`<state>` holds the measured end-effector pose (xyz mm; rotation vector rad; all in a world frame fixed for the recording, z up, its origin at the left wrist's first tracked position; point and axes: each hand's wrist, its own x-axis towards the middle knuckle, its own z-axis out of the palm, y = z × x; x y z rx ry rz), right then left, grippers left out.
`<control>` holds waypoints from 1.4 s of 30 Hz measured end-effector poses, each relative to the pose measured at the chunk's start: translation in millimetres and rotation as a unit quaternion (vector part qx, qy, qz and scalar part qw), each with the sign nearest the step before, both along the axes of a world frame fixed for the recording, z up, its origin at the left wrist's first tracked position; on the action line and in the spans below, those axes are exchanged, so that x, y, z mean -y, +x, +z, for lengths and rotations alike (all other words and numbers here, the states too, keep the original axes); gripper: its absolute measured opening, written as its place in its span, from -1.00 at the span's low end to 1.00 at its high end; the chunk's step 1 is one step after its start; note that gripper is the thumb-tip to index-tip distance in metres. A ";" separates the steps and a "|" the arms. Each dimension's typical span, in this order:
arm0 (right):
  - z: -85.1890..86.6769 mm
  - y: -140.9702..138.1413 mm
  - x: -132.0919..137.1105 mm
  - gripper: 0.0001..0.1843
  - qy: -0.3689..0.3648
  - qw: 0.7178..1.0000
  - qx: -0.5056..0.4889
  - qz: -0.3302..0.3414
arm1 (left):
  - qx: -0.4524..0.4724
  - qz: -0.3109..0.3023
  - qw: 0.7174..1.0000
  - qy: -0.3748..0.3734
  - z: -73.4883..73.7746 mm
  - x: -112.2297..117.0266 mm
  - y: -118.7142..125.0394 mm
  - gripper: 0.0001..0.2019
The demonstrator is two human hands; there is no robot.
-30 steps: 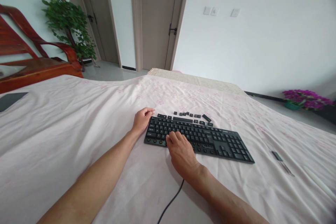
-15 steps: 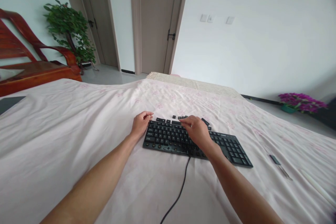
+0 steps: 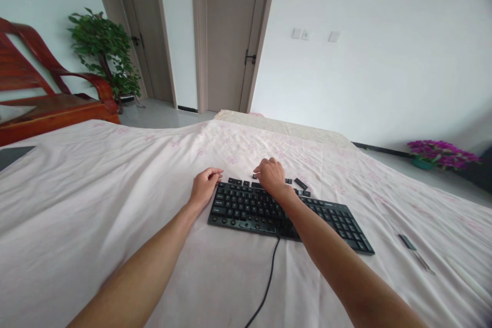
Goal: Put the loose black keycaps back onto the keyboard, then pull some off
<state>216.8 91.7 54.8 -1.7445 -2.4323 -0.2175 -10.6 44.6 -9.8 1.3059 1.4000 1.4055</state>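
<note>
A black keyboard [image 3: 246,207] lies on the cloth, with bare key sockets showing along its near edge. Several loose black keycaps [image 3: 238,182] lie along its far side, and a longer one [image 3: 301,183] rests farther right. My left hand [image 3: 205,186] is at the keyboard's far left corner, fingers curled and thumb against them; what they hold, if anything, is hidden. Reaching across the keyboard, my right hand [image 3: 271,175] has its bent fingertips closed at a small keycap [image 3: 254,177] beyond the far edge. Its back covers some of the other keycaps.
A pale flowered cloth [image 3: 165,246] with folds covers the surface. The keyboard cable [image 3: 269,277] runs toward me. At right lies a thin tool with a dark grip and metal prongs [image 3: 407,242]. A dark flat object [image 3: 14,156] sits at the left edge.
My right hand has moved forward and a little left, from the wide keycap at the keyboard's far edge to the small keycap beyond it. My left hand stays at the corner. The view has tilted slightly.
</note>
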 end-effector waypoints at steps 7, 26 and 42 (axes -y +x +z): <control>-6.6 -6.8 -9.7 -0.87 -0.031 0.999 0.024 0.013 | 0.005 -0.002 1.000 0.008 -2.4 -2.0 -0.9 -0.73; 10.1 -3.1 75.9 -0.62 -0.363 0.516 -0.774 0.054 | -0.027 -0.007 1.000 0.011 -0.9 -0.3 -1.7 -0.72; 12.1 0.8 112.6 -0.69 -0.352 0.532 -0.769 0.040 | -0.031 -0.005 1.000 0.006 0.3 1.6 0.1 -0.71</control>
